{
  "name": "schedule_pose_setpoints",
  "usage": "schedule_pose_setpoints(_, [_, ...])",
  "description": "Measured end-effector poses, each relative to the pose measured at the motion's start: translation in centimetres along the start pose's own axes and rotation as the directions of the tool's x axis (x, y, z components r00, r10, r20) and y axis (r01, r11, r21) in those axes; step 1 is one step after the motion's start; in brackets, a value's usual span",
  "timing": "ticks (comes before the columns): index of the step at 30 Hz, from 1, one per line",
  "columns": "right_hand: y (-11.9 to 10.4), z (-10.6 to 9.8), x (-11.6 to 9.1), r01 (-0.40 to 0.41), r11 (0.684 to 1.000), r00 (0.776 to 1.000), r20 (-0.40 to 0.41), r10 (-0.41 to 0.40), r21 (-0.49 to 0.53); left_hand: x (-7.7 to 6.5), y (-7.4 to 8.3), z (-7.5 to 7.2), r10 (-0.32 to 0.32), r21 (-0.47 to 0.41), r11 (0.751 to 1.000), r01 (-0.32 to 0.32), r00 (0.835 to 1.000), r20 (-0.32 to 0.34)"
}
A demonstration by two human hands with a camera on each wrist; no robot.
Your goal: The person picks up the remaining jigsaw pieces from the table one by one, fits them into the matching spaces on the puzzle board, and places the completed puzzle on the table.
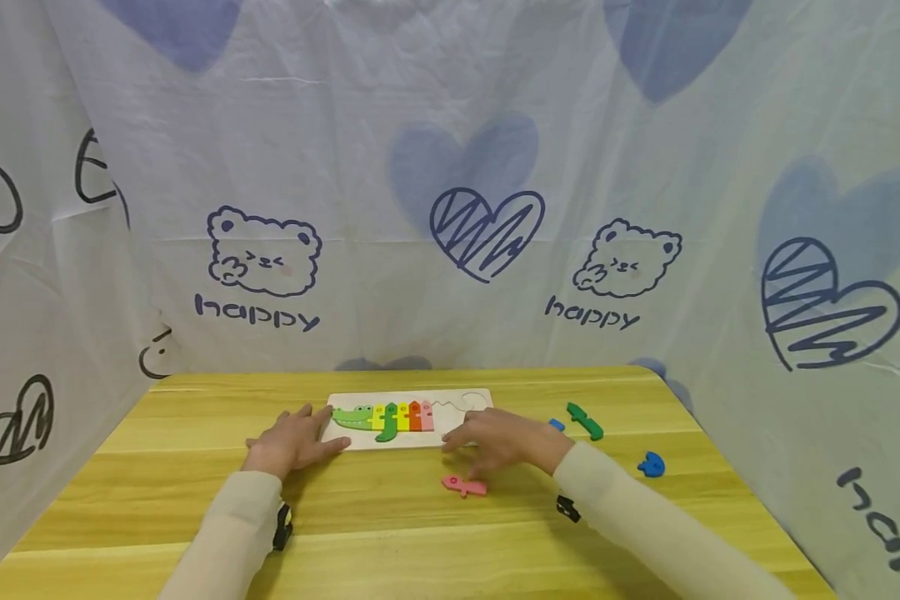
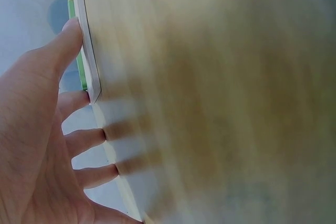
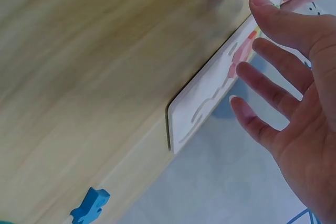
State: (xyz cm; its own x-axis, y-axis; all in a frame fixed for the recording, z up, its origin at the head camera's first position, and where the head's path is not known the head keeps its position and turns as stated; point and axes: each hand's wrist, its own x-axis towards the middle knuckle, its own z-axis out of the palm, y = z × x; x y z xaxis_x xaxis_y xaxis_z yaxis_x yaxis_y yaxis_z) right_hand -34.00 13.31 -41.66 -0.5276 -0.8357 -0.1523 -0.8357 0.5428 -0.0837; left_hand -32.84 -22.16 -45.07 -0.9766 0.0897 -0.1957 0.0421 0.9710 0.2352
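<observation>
A white puzzle board (image 1: 412, 440) lies on the table with a crocodile head (image 1: 353, 418) and several coloured body pieces fitted in its left part. Its right part shows only a bare tail outline. My left hand (image 1: 288, 442) rests at the board's left end, fingers spread. In the left wrist view the thumb (image 2: 71, 38) lies against the board's edge, while other fingertips touch the tabletop. Above the board's near right edge hovers my right hand (image 1: 498, 437), fingers loosely bent and apart, holding nothing. A loose pink puzzle piece (image 1: 465, 486) lies just below it on the table.
To the right on the wooden table (image 1: 390, 550) are a green piece (image 1: 586, 422), a blue piece (image 1: 652, 465) and another blue piece (image 1: 557, 425) partly behind my right wrist. A printed white cloth (image 1: 375, 167) hangs behind the table and along its sides.
</observation>
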Motion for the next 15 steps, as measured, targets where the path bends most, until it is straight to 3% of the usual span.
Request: schedule_pose_setpoints(15, [-1.2,0.7,-2.2,0.049,0.995,0.997,0.067,-0.043,-0.09,0.0,0.0,-0.1,0.001,0.004,1.0,-0.001,1.0,-0.002])
